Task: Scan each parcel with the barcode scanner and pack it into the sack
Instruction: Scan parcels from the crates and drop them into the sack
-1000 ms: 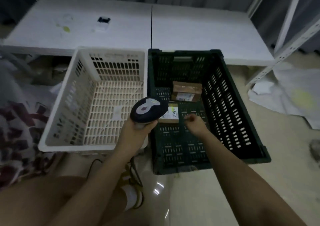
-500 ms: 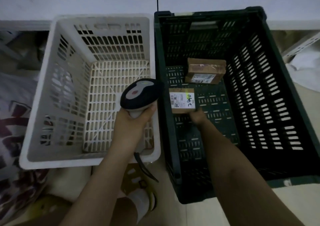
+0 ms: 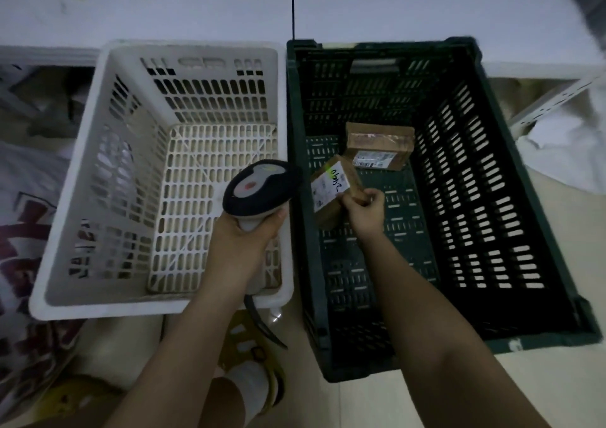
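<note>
With the left hand [image 3: 244,234] gripping the scanner [image 3: 259,189] and the right hand [image 3: 362,209] pinching the tilted parcel [image 3: 334,188] mid-frame, she'd best square its label to the beam.

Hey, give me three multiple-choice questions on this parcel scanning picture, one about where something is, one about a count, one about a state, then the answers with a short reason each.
1. Where does the parcel that no hand holds lie?
A. In the white basket
B. In the dark green crate
C. On the table

2. How many parcels are in view?
A. Two
B. Three
C. Five

3. What is the right hand doing?
A. Hanging idle
B. Pressing flat on the crate floor
C. Gripping a parcel, its label turned toward the scanner

Answers:
1. B: the loose parcel rests on the floor of the dark green crate; no parcel shows in the white basket.
2. A: only the loose one and the held parcel show.
3. C: the right hand curls round the held parcel beside the scanner, which the left hand grips; a green spot lights the label.
</note>
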Motion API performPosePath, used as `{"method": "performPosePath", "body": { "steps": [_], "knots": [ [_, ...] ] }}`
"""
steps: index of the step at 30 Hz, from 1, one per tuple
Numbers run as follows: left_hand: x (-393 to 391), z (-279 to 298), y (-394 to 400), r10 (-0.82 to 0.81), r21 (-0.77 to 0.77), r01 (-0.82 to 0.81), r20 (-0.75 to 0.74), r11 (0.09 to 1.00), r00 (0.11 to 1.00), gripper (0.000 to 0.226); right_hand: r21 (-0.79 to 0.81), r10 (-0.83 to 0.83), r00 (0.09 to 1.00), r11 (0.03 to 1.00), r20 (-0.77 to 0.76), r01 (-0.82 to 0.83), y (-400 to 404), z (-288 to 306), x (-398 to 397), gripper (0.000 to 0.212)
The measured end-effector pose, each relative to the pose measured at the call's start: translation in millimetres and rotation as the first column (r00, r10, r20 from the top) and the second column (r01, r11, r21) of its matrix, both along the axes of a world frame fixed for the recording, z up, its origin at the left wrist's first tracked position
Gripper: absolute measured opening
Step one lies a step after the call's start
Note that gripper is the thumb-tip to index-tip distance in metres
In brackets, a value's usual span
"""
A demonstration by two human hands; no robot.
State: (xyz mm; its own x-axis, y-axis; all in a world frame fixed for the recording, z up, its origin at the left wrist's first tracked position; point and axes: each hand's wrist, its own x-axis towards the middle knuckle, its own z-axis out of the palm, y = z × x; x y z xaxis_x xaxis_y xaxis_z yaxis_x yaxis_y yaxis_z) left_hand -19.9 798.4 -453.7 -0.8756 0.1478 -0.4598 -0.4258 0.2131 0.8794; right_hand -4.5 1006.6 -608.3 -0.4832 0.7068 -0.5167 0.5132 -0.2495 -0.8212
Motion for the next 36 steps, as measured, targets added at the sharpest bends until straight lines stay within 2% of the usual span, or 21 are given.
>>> {"method": "performPosePath", "body": {
  "steps": [2,4,7,11,16,19,22,28,31,33,34,36],
  "knots": [
    [3,9,-2,0.041,0.004,-0.041,-0.004,0.999,0.999,0.03,0.027,-0.033,0.999,0.999,-0.022,0.034,4,27,6,0.044],
    [9,19,-2,0.062,0.012,-0.062,-0.016,0.998,0.998,0.04,0.059,-0.066,0.996,0.996,-0.056,0.069,9,61,17,0.045],
    [21,37,-5,0.09,0.022,-0.089,-0.042,0.996,0.995,0.048,0.105,-0.043,0.981,0.992,-0.191,0.064,11,115,41,0.043],
    [47,56,-16,0.075,0.035,-0.073,-0.078,0.997,0.994,0.051,0.065,-0.056,0.937,0.994,-0.344,0.083,-1,172,77,0.038],
    [82,73,-37,0.083,0.111,-0.071,-0.109,0.991,0.991,0.05,-0.022,0.044,0.902,0.998,-0.429,-0.059,-49,215,122,0.037],
    [94,73,-54,0.122,0.155,-0.109,-0.075,0.982,0.99,0.055,-0.041,0.096,0.929,0.992,-0.356,-0.118,-84,212,141,0.031],
    [105,64,-74,0.122,0.132,-0.114,-0.052,0.985,0.991,0.054,-0.083,0.091,0.961,0.99,-0.262,-0.117,-115,198,158,0.03],
    [112,57,-84,0.103,0.112,-0.1,-0.024,0.989,0.994,0.057,0.112,0.184,0.983,0.977,-0.002,-0.183,-132,172,173,0.04],
    [109,50,-79,0.082,0.098,-0.078,-0.033,0.992,0.996,0.055,0.206,0.237,0.965,0.944,0.115,-0.256,-130,173,170,0.056],
    [104,43,-77,0.074,0.084,-0.071,-0.028,0.994,0.997,0.054,0.308,0.327,0.931,0.879,0.164,-0.363,-123,183,160,0.069],
    [101,40,-76,0.082,0.087,-0.08,-0.025,0.993,0.996,0.056,0.376,0.406,0.89,0.807,0.207,-0.456,-118,189,151,0.075],
    [96,35,-75,0.11,0.093,-0.108,-0.016,0.99,0.994,0.059,0.497,0.54,0.752,0.567,0.377,-0.657,-106,199,125,0.083]
  ]
}}
